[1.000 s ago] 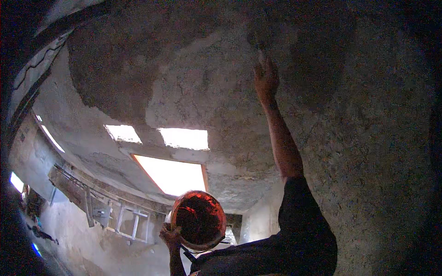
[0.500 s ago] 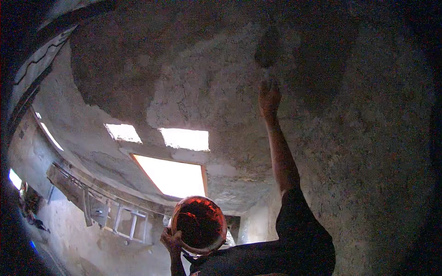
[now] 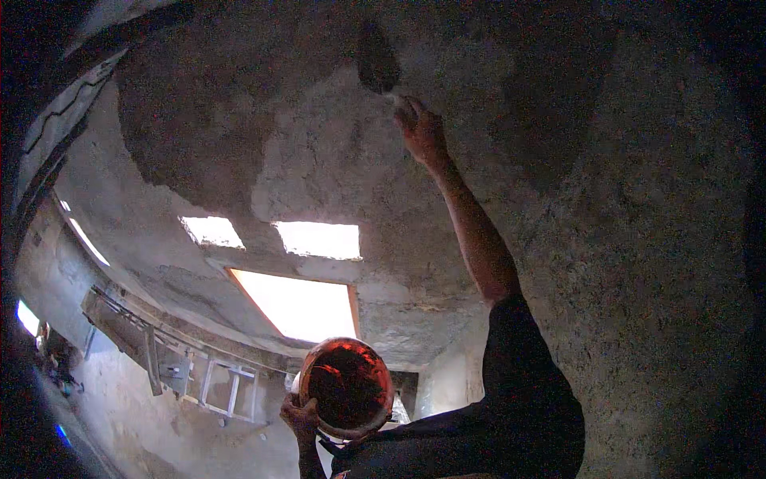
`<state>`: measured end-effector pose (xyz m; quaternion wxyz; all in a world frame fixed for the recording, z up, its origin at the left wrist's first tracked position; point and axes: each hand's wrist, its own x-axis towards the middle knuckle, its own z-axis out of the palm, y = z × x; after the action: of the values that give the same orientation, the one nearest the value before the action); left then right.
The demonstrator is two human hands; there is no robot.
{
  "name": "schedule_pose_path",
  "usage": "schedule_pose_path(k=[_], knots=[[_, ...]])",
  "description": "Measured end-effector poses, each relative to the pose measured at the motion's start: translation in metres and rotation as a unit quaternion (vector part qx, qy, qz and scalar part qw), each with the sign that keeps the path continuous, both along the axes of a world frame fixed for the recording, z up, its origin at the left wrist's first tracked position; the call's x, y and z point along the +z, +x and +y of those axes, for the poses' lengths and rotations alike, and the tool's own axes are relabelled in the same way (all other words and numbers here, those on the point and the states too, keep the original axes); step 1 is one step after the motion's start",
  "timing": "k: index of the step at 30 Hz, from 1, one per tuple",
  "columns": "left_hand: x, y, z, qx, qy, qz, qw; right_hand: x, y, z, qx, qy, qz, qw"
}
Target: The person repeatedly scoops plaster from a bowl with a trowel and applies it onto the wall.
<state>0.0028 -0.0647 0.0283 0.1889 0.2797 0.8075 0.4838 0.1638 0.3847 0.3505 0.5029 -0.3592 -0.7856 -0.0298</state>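
My right arm, in a dark sleeve to the elbow, reaches up across the plastered surface [image 3: 654, 176]. My right hand [image 3: 420, 128] grips the pale handle of a dark-bladed trowel [image 3: 377, 54], whose blade lies on or close against a rough, patchy area of plaster. Low in the view, my left hand [image 3: 298, 415] is closed on the side of a bucket [image 3: 347, 387] with a reddish-orange inside and dark material in it.
Two small bright openings [image 3: 317, 239] and a larger wood-framed one [image 3: 297, 303] pierce the surface at centre left. Farther down left are a board [image 3: 120, 319] and a pale ladder-like frame [image 3: 230, 389] by a lighter wall. A dark, indistinct clutter stands at the far left.
My right hand and the trowel have swung to the left from where they were, the hand also moving upward since half a second ago. The left hand and bucket have barely moved.
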Motion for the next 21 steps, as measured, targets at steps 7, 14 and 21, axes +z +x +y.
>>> schedule_pose_path(k=[7,14,21], knots=[[-0.011,0.000,-0.006,0.021,0.089,0.036,0.995,0.008,0.033,0.000,-0.050,0.115,0.084,0.989],[-0.042,-0.007,-0.005,0.019,0.078,0.028,0.996,0.017,0.008,0.014,-0.079,0.011,0.169,0.982],[-0.014,0.003,0.000,0.037,0.115,0.060,0.991,-0.004,-0.023,-0.014,0.068,0.019,-0.032,0.997]])
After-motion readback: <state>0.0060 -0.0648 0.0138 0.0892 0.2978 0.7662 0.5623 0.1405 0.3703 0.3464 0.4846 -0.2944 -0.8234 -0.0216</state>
